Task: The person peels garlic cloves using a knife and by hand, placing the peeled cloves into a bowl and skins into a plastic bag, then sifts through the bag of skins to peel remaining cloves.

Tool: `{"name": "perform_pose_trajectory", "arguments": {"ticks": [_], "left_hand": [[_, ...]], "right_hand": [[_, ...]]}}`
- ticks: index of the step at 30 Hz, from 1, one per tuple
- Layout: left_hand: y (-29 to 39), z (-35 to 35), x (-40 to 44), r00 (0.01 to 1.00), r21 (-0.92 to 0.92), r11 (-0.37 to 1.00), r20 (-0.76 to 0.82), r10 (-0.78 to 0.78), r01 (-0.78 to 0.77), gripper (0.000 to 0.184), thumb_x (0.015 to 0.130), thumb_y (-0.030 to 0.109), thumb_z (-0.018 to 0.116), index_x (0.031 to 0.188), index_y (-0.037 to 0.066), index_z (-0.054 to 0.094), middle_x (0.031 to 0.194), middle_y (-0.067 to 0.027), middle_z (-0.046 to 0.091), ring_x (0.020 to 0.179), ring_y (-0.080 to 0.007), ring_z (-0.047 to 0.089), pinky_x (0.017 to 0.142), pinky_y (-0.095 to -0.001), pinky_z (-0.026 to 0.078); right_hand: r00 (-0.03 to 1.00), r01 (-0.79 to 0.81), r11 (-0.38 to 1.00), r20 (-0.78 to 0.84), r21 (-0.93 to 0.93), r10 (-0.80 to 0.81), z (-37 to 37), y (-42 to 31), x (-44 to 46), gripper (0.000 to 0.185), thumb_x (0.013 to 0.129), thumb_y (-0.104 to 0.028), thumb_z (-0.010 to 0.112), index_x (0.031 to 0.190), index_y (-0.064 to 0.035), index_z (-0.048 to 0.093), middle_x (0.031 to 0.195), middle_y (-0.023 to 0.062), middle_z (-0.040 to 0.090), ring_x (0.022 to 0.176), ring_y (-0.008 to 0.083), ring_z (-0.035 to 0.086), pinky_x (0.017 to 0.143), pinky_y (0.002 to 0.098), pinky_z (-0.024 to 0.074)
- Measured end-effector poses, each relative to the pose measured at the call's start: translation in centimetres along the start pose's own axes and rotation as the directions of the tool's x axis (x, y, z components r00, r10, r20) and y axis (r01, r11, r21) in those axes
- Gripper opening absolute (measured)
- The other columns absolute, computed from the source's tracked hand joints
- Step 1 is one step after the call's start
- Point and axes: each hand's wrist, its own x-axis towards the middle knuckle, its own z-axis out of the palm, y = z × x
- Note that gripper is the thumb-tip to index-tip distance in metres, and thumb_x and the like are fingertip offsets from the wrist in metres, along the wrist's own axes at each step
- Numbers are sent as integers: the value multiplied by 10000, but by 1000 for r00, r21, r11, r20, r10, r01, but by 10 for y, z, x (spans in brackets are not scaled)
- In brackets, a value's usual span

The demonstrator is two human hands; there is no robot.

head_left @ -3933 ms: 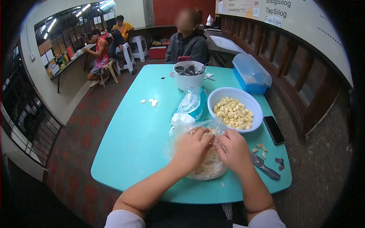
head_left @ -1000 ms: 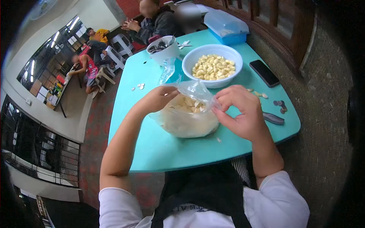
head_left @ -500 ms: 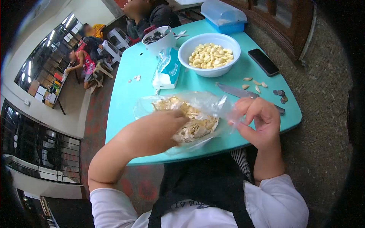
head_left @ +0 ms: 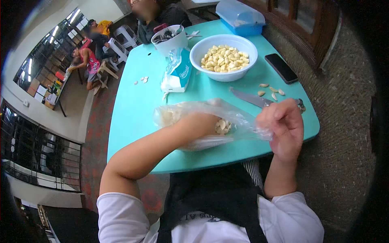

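A clear plastic bag (head_left: 239,117) with pale garlic skins (head_left: 223,126) in it lies near the front edge of the turquoise table. My left hand (head_left: 202,121) reaches inside the bag, its fingers hidden by the plastic and skins. The bag's right edge is pinched in my right hand (head_left: 283,123). Behind my right hand lies a knife (head_left: 247,97), its handle partly covered. Peeled garlic cloves fill a light-blue bowl (head_left: 223,76) beyond the bag. A teal and white tissue pack (head_left: 177,73) stands left of the bowl.
Several unpeeled cloves (head_left: 274,90) and a black phone (head_left: 281,68) are on the right. At the back are a white tub of utensils (head_left: 170,46) and a blue lidded box (head_left: 240,18). White discs (head_left: 144,79) lie on the left. A person (head_left: 162,16) sits across the table; others sit farther off.
My left hand has moved from above the skins into the bag. My right hand still holds the bag's edge, now stretched over the skins. Earlier, both hands were at the bag's mouth.
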Motion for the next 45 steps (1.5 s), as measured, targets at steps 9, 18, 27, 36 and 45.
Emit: {"name": "perform_pose_trajectory", "arguments": {"ticks": [9,18,27,36,45], "left_hand": [[-6,-9,-18,981,-18,993,159,-109,114,444,787,211,623,1227,167,587,1192,-156,567,1057,-347,568,900,-445,455],[24,-109,-48,989,-118,989,126,-79,94,423,815,72,561,1226,172,583,1231,-129,558,1128,-316,542,948,-402,452],[-3,-115,-59,992,-142,987,113,-55,71,385,823,76,571,1207,103,584,1196,-172,574,1116,-348,537,982,-404,427],[-7,-70,-76,987,-126,992,159,15,5,384,847,130,563,1231,116,567,1199,-154,582,1115,-321,547,966,-410,437],[-2,-71,-75,975,227,955,72,-211,190,405,846,163,545,1248,205,565,1221,-110,579,1148,-254,543,916,-411,468]], "right_hand": [[1000,8,999,10,-34,-7,1,-7,2,101,884,-38,569,950,-21,494,728,68,544,629,98,490,554,225,390],[998,14,999,-54,-47,-16,5,-8,5,102,869,-25,572,939,-19,498,748,66,544,639,107,506,565,226,402],[991,131,983,31,-127,-128,20,-14,3,146,836,-32,640,876,-14,501,717,72,534,598,133,494,543,243,384],[999,-44,994,-22,-102,42,28,-18,19,161,804,-53,690,816,-5,536,709,81,557,617,145,526,558,246,405],[948,-304,916,11,-262,318,25,1,36,93,735,-27,691,766,-6,606,738,67,615,632,104,549,585,221,422]]}}
